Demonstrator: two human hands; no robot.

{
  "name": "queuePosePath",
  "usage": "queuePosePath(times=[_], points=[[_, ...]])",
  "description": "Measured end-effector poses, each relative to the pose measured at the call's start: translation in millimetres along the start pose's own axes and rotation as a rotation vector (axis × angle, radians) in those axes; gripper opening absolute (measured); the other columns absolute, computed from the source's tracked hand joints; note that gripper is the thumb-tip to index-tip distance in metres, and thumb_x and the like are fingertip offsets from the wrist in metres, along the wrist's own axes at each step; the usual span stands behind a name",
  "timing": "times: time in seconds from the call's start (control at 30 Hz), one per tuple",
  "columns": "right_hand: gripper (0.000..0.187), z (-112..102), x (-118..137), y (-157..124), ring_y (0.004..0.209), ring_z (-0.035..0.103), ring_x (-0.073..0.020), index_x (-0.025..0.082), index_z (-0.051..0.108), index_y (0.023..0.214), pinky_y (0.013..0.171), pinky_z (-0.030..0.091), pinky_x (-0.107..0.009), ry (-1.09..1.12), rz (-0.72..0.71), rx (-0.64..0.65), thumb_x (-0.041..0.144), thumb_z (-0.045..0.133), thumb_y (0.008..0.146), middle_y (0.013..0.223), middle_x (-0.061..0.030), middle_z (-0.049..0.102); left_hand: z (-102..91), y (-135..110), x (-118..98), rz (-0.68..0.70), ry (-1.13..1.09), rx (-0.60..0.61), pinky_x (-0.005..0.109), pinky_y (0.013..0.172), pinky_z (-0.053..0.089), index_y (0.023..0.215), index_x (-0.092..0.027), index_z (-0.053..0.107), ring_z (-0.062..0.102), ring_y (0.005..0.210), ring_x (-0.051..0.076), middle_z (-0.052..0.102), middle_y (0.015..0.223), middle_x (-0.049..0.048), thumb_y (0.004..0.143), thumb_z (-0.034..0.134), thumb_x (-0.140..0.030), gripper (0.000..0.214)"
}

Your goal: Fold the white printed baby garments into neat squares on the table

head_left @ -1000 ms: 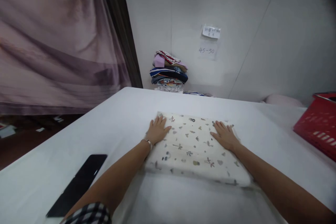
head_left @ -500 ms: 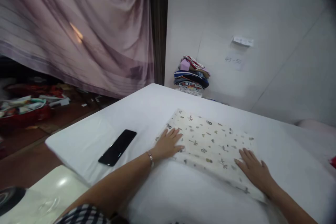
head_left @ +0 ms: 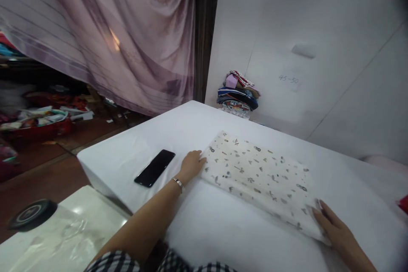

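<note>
A folded white cloth [head_left: 255,174] printed with small grey and tan motifs lies flat on the white table. At its left edge is my left hand [head_left: 191,165], fingers bent and closed on the side of the cloth; the fingertips are partly hidden. My right hand [head_left: 338,227] grips the opposite side near the front corner, thumb toward the top layer and the other fingers mostly out of sight at the edge. A black smartphone [head_left: 155,168] rests on the table to the left of my left hand.
White-covered table [head_left: 134,136] has a corner at left. Behind it, a stack of folded fabrics [head_left: 238,93] stands against the white wall [head_left: 334,93]. A pink curtain [head_left: 143,42] hangs at back left. A glossy pale surface [head_left: 76,229] bearing a dark round object [head_left: 33,215] sits at lower left.
Both hands have moved from lying flat on top of the cloth outward to its left and right edges, fingers now closing there. The view has shifted slightly left.
</note>
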State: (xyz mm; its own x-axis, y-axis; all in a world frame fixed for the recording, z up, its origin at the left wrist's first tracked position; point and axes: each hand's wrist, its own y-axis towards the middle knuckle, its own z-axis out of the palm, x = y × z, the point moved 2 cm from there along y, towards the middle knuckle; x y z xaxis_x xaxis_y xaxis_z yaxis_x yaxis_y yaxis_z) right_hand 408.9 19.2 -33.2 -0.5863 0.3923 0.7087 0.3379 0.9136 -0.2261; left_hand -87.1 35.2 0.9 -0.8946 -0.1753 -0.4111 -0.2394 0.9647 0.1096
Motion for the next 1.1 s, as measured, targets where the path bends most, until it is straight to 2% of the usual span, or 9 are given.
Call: queuePosePath(times=[0.17,0.27,0.4,0.5,0.63,0.73,0.87,0.97,1.1], points=[[0.079,-1,1,-29,0.126,0.040,-0.0285,0.021,0.037,0.138,0.102,0.035,-0.039,0.219,0.025,-0.023,0.057,0.057,0.070,0.138,-0.0092,0.043,5.7,2,-3,-0.076,0.025,0.106,0.036,0.079,0.044,0.115,-0.016,0.053,0.060,0.097,0.027,0.064,0.107,0.0128,0.084,0.041,-0.040,0.042],[0.077,0,11,-43,0.121,0.045,-0.0269,0.019,0.035,0.138,0.096,0.041,-0.036,0.369,0.093,-0.011,0.050,0.059,0.072,0.138,-0.0112,0.044,3.0,5,-4,-0.134,0.044,0.191,0.037,0.078,0.044,0.119,-0.015,0.049,0.060,0.097,0.029,0.064,0.107,0.0145,0.082,0.041,-0.045,0.048],[0.079,2,21,-54,0.092,0.062,-0.0212,0.015,0.031,0.139,0.071,0.053,-0.029,0.545,0.110,0.061,0.039,0.065,0.071,0.130,-0.0144,0.050,-12.0,19,6,-0.155,0.039,0.141,0.038,0.074,0.045,0.120,-0.019,0.048,0.060,0.095,0.030,0.065,0.103,0.0122,0.081,0.037,-0.052,0.053],[0.078,7,22,-58,0.071,0.063,-0.0157,0.016,0.033,0.138,0.060,0.053,-0.028,0.600,0.112,0.085,0.036,0.068,0.071,0.122,-0.0132,0.057,-17.1,28,14,-0.186,0.095,0.171,0.041,0.073,0.045,0.118,-0.017,0.050,0.060,0.094,0.034,0.065,0.103,0.0151,0.080,0.037,-0.055,0.056],[0.075,10,22,-64,0.073,0.063,-0.0155,0.014,0.034,0.137,0.064,0.054,-0.029,0.691,0.106,0.107,0.034,0.067,0.073,0.112,-0.0117,0.062,-16.3,28,17,-0.209,0.167,0.237,0.042,0.081,0.044,0.119,-0.014,0.050,0.058,0.099,0.034,0.062,0.107,0.0171,0.082,0.034,-0.056,0.058],[0.077,9,19,-65,0.079,0.065,-0.0178,0.012,0.030,0.138,0.069,0.055,-0.030,0.776,0.127,0.141,0.032,0.068,0.074,0.105,-0.0112,0.065,-17.2,26,6,-0.127,0.269,0.139,0.044,0.088,0.042,0.121,-0.012,0.049,0.053,0.107,0.034,0.056,0.117,0.0177,0.085,0.033,-0.049,0.055],[0.069,9,14,-60,0.079,0.066,-0.0175,0.012,0.035,0.133,0.068,0.055,-0.030,0.973,0.140,0.203,0.027,0.069,0.074,0.102,-0.0113,0.067,-9.1,16,-45,0.173,0.262,-0.026,0.042,0.095,0.039,0.119,-0.012,0.051,0.048,0.113,0.031,0.051,0.125,0.0144,0.084,0.038,-0.045,0.049],[0.061,11,12,-57,0.074,0.066,-0.0163,0.011,0.039,0.126,0.069,0.056,-0.032,1.118,0.136,0.228,0.022,0.069,0.074,0.101,-0.0123,0.067,11.2,-8,-111,0.457,0.050,0.123,0.036,0.096,0.040,0.117,-0.018,0.052,0.050,0.112,0.025,0.053,0.126,0.0082,0.083,0.042,-0.046,0.045],[0.060,10,10,-60,0.078,0.067,-0.0177,0.012,0.039,0.124,0.075,0.056,-0.036,1.197,0.104,0.264,0.019,0.069,0.073,0.108,-0.0136,0.064,44.9,-62,-206,0.748,-0.104,0.327,0.035,0.098,0.039,0.118,-0.022,0.052,0.048,0.115,0.021,0.053,0.126,0.0058,0.085,0.040,-0.050,0.045]])
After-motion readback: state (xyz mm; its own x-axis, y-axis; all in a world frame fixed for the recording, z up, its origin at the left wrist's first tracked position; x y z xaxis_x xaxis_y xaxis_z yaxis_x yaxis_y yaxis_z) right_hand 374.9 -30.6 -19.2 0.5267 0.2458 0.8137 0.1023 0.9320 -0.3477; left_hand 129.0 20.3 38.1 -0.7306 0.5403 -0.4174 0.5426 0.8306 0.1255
